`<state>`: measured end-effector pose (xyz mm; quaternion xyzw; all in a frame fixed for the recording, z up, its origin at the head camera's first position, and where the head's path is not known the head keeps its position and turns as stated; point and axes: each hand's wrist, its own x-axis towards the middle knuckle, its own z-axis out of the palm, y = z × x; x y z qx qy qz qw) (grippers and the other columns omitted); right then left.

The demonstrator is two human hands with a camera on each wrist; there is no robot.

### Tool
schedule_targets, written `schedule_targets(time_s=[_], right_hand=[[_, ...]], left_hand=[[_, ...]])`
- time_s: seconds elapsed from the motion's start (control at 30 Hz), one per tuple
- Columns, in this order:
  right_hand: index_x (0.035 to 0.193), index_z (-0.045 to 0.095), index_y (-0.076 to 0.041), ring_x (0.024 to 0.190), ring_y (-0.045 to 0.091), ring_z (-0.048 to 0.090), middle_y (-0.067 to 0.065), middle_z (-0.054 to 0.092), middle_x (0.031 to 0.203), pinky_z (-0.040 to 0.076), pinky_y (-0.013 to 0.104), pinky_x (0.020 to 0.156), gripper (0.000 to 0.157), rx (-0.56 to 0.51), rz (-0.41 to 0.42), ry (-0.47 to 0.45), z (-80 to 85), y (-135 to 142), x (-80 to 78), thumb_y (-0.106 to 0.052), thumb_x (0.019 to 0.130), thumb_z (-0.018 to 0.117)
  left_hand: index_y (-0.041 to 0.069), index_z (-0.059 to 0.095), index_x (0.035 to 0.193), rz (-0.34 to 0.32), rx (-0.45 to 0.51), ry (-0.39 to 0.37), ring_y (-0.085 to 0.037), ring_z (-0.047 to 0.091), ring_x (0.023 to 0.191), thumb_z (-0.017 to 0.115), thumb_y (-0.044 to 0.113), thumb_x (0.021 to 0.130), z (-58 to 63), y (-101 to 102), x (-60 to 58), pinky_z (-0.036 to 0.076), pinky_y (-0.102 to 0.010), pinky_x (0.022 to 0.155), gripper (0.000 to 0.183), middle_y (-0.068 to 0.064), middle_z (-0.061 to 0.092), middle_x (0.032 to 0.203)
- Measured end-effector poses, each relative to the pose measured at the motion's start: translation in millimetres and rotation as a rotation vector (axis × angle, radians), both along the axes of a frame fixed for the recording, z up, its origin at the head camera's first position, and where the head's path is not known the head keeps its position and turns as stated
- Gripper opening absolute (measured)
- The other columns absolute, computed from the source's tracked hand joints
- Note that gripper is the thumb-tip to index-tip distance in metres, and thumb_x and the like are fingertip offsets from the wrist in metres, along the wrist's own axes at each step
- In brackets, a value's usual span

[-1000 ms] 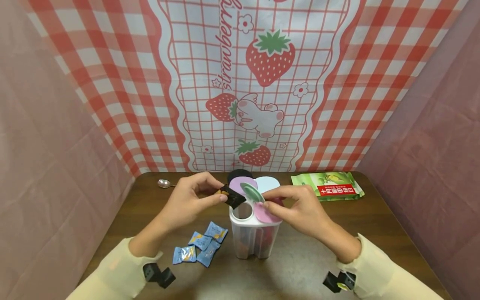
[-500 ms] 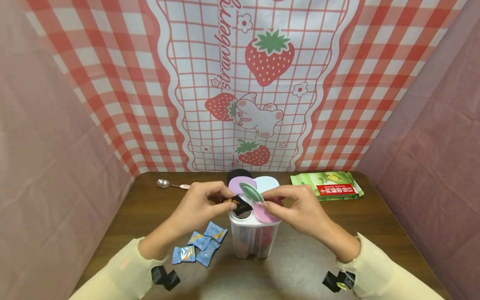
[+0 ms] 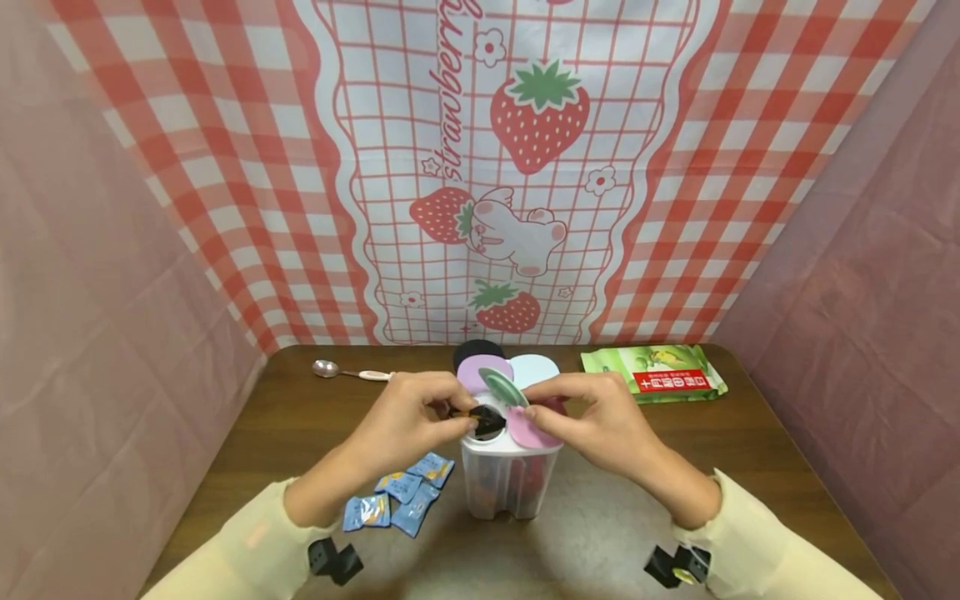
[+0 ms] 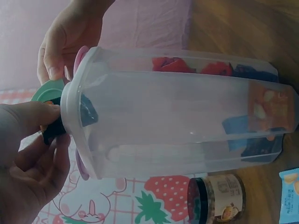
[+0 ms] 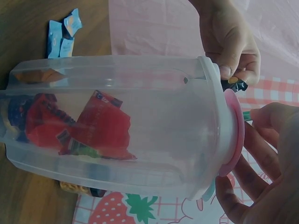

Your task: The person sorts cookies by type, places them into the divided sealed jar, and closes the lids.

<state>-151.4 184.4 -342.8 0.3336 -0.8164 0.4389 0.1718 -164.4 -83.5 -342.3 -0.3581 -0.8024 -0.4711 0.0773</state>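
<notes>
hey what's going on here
A person is putting something into a clear container. Their left hand pinches a black packet, which is partly through the open top, with its end inside. Their right hand holds the green lid up. Red packets already show inside. Several blue packets lie on the table to the container's left.

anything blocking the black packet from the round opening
Nothing visible: the left hand pinches the black packet, its far end inside the opening, and the right hand holds the green lid tilted up.
</notes>
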Motion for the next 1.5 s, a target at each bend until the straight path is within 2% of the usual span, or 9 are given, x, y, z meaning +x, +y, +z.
schedule_targets(time_s=[0.27, 0.5, 0.67, 0.73, 0.83, 1.0, 1.2, 1.4, 1.5], right_hand=[[0.101, 0.082, -0.018, 0.065, 0.005, 0.061, -0.004, 0.078, 0.086, 0.05, 0.02, 0.055, 0.021, -0.005, -0.008, -0.007, 1.5, -0.3, 2.0, -0.005, 0.085, 0.081], [0.102, 0.082, -0.017, 0.066, 0.006, 0.061, -0.003, 0.078, 0.088, 0.05, 0.021, 0.054, 0.02, -0.006, 0.003, -0.013, 2.3, -1.4, 2.2, -0.006, 0.086, 0.081], [0.102, 0.082, -0.017, 0.066, 0.004, 0.06, -0.007, 0.077, 0.089, 0.05, 0.021, 0.054, 0.02, 0.006, -0.011, -0.007, 2.4, -1.0, 2.0, -0.006, 0.085, 0.081], [0.102, 0.082, -0.017, 0.066, 0.004, 0.06, -0.008, 0.077, 0.089, 0.05, 0.021, 0.054, 0.02, 0.008, -0.013, -0.005, 2.3, -0.8, 1.9, -0.006, 0.085, 0.081], [0.102, 0.082, -0.016, 0.066, 0.004, 0.061, -0.008, 0.077, 0.089, 0.05, 0.021, 0.054, 0.02, 0.006, -0.009, -0.006, 2.3, -0.6, 1.4, -0.005, 0.085, 0.081], [0.102, 0.082, -0.016, 0.066, 0.004, 0.061, -0.007, 0.078, 0.089, 0.051, 0.022, 0.054, 0.02, 0.009, -0.01, -0.009, 2.8, -0.9, 1.2, -0.005, 0.086, 0.08], [0.102, 0.082, -0.016, 0.065, 0.005, 0.061, -0.008, 0.077, 0.089, 0.051, 0.022, 0.054, 0.019, 0.012, -0.013, -0.018, 2.6, -1.8, 1.1, -0.006, 0.086, 0.081], [0.102, 0.082, -0.018, 0.065, 0.004, 0.061, -0.009, 0.077, 0.089, 0.051, 0.022, 0.054, 0.019, 0.023, -0.027, -0.022, 1.9, -1.6, 0.9, -0.007, 0.086, 0.081], [0.102, 0.082, -0.018, 0.065, 0.004, 0.061, -0.009, 0.077, 0.088, 0.051, 0.023, 0.054, 0.019, 0.023, -0.026, -0.022, 1.6, -1.6, 1.1, -0.007, 0.086, 0.081]], left_hand=[[0.014, 0.078, 0.087, 0.008, -0.096, 0.03, -0.002, 0.057, 0.068, 0.083, 0.004, 0.082, -1.1, 3.5, -1.4, 0.053, -0.022, 0.061, 0.013, 0.006, 0.07, 0.079], [0.014, 0.077, 0.109, 0.001, -0.155, 0.025, -0.002, 0.06, 0.072, 0.085, 0.012, 0.084, 0.9, 2.4, -0.3, 0.055, -0.022, 0.065, 0.026, 0.005, 0.073, 0.092], [0.019, 0.077, 0.091, -0.053, -0.165, 0.028, -0.005, 0.062, 0.08, 0.085, 0.019, 0.086, -1.2, -3.3, 0.7, 0.056, -0.023, 0.068, 0.01, 0.01, 0.069, 0.096], [0.019, 0.078, 0.089, -0.084, -0.182, 0.035, -0.005, 0.063, 0.085, 0.084, 0.021, 0.087, -1.9, -4.9, 1.7, 0.057, -0.021, 0.07, 0.006, 0.01, 0.068, 0.101], [0.017, 0.077, 0.097, -0.098, -0.203, 0.057, -0.006, 0.062, 0.083, 0.083, 0.022, 0.088, -2.7, -5.9, 2.6, 0.056, -0.02, 0.069, 0.012, 0.008, 0.068, 0.103], [0.016, 0.075, 0.111, -0.08, -0.215, 0.062, -0.008, 0.059, 0.078, 0.084, 0.021, 0.087, -2.5, -6.0, 3.8, 0.054, -0.022, 0.067, 0.025, 0.007, 0.069, 0.103], [0.016, 0.078, 0.108, -0.085, -0.225, 0.042, -0.006, 0.061, 0.08, 0.082, 0.022, 0.089, -2.7, -5.8, 3.6, 0.056, -0.021, 0.067, 0.02, 0.01, 0.068, 0.107], [0.018, 0.081, 0.1, -0.087, -0.285, 0.153, -0.004, 0.062, 0.09, 0.081, 0.024, 0.09, -5.2, -5.8, 2.6, 0.054, -0.022, 0.077, 0.012, 0.01, 0.065, 0.108], [0.016, 0.079, 0.105, -0.095, -0.274, 0.117, -0.006, 0.063, 0.088, 0.081, 0.022, 0.09, -4.9, -6.9, 4.1, 0.055, -0.023, 0.076, 0.017, 0.009, 0.066, 0.11]])
